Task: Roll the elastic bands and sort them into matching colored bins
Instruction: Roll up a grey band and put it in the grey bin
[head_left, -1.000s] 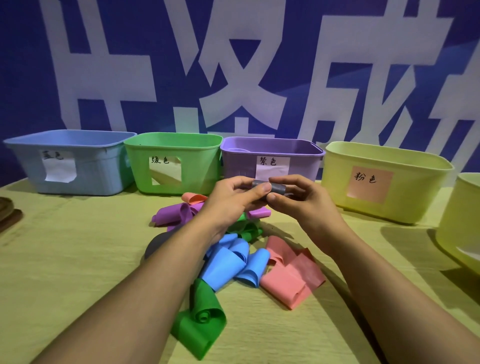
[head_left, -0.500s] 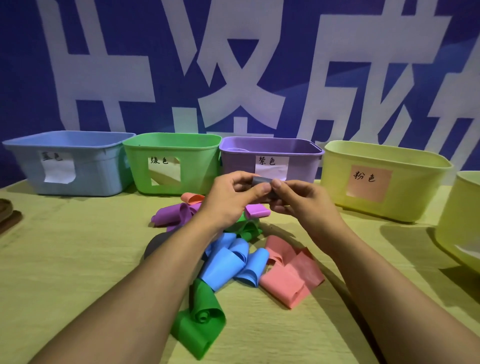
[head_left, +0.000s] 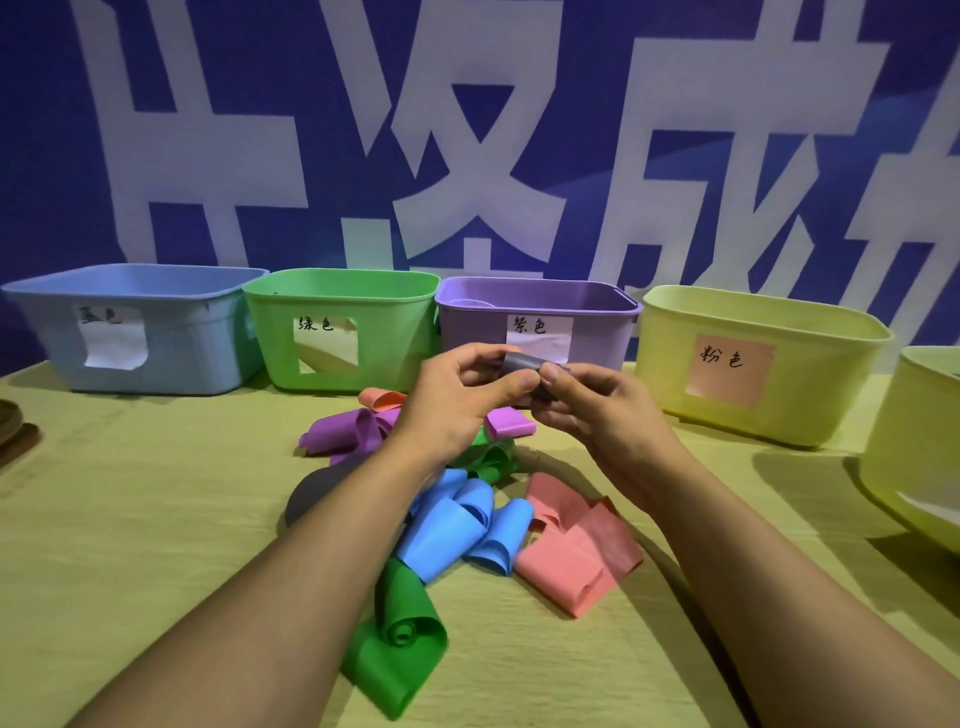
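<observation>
Both hands hold a small dark grey rolled band (head_left: 519, 362) above the table, in front of the purple bin (head_left: 597, 338). My left hand (head_left: 457, 400) pinches its left end between thumb and fingers. My right hand (head_left: 592, 410) pinches its right end. Below lies a pile of loose bands: purple (head_left: 348, 434), blue (head_left: 452, 525), pink (head_left: 576, 545), green (head_left: 400, 639) and a dark grey band (head_left: 317, 491) partly under my left forearm. The blue bin (head_left: 182, 332), green bin (head_left: 400, 322) and yellow bin with a pink label (head_left: 810, 358) stand in a row.
A second yellow bin (head_left: 914, 441) sits at the right edge. A brown object (head_left: 13, 426) pokes in at the left edge. A blue wall with large white characters stands behind the bins. Bare wooden table (head_left: 130, 519) lies left of the pile.
The hands have kept rolling the grey band in place, drawing closer together; less of the roll shows between the fingers than one second ago.
</observation>
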